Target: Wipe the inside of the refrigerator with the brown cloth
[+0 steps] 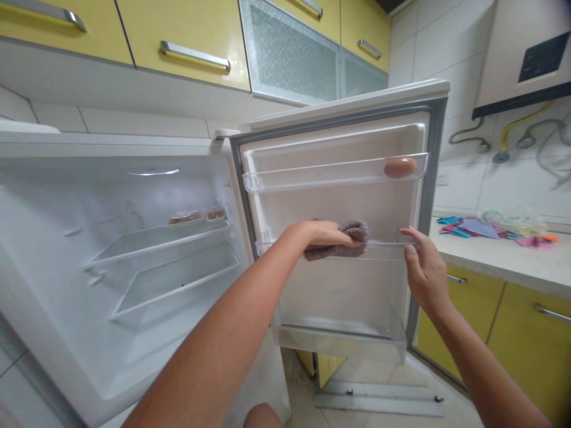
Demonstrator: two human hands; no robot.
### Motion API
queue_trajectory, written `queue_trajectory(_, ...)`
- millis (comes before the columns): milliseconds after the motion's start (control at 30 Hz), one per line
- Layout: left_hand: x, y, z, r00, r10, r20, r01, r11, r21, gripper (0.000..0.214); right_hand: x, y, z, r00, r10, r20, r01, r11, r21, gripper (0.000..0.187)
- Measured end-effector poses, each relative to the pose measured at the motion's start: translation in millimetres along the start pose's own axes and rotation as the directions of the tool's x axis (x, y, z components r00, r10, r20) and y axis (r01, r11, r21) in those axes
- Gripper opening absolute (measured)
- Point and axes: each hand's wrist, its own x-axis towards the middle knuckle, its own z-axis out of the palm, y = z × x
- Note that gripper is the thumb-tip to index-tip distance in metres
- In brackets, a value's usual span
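My left hand (332, 233) is closed round a brown-grey cloth (354, 232), pressing it over the clear middle shelf (379, 251) of the open fridge door (334, 208). At the right end of that same shelf is my right hand (423, 264), thumb and forefinger apart on either side of its edge, apparently steadying it. Whether those fingertips actually touch the plastic is hard to make out. Above, a brown egg (400, 167) lies at the right end of the clear upper door shelf (321, 175).
To the left, the fridge interior (53, 267) has glass shelves (178, 279) and small packages (185, 217). Colourful cloths (479, 227) lie on the right counter (513, 258). Pale panels (379, 399) rest on the floor below the door. Yellow cabinets (187, 30) hang overhead.
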Motion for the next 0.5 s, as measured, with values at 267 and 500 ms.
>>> queue_trajectory(267,-56,-79,-13.7,0.944,-0.323,-0.062,0.310,0.936,-0.166,0.061,0,1,5,0.999,-0.004,-0.032,0.004,1.000,0.002,0.043)
queue_trajectory(500,-72,-67,9.7,0.929,-0.141,-0.343,0.183,0.979,0.093,0.042,4,4,5,1.000,0.006,-0.023,-0.006,1.000,-0.019,0.041)
